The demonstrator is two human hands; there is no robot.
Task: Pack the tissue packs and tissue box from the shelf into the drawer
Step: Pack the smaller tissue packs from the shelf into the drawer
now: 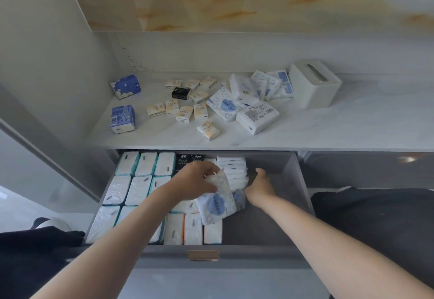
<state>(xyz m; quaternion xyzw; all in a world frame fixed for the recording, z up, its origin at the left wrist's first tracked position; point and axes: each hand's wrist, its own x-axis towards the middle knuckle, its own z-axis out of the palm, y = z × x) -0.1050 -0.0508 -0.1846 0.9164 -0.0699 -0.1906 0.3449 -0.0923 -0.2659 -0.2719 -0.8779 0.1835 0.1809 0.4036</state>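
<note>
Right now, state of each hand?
Left hand: grips the blue-cloud tissue pack over the drawer.
Right hand: in the drawer beside the white packs, fingers hidden; cannot tell.

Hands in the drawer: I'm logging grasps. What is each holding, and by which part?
The left hand grips the cloud-print tissue pack by its upper end. The right hand has its fingers hidden behind the upright packs; its hold cannot be told.

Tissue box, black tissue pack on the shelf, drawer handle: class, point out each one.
tissue box [310, 89]: head view, near side wall.
black tissue pack [180, 93]: head view, middle of its top face.
drawer handle [203, 255]: head view, middle of the bar.
</note>
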